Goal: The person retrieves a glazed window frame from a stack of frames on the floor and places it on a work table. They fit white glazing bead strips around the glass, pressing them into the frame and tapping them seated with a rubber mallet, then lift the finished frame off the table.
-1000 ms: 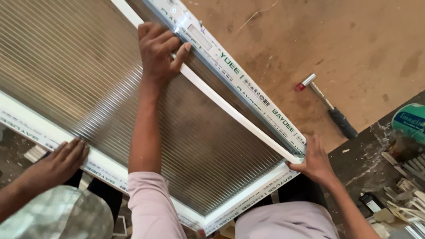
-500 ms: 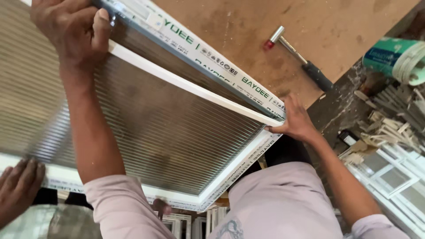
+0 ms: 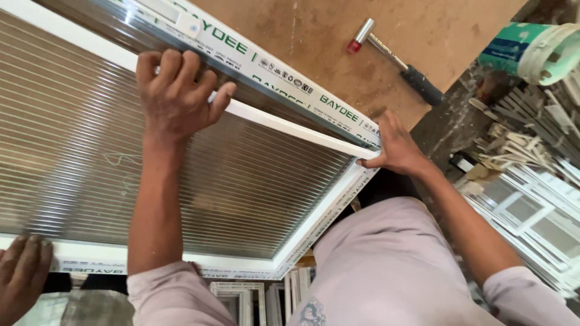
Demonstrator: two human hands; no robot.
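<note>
Head view: two hands seated a long white plastic glazing strip (image 3: 290, 128) along the far edge of a white-framed ribbed translucent panel (image 3: 90, 151)

Left hand (image 3: 176, 96) lay palm-down on the strip, fingers together over it, thumb spread beneath; forearm ran straight up the panel. Right hand (image 3: 394, 148) pinched the strip's end at the frame corner, wrist bent inward. Judged best: hold the corner end fixed, press evenly along. A co-worker's hand (image 3: 23, 271) rested on the near rail; red-tipped hammer (image 3: 393, 60) lay well apart
</note>
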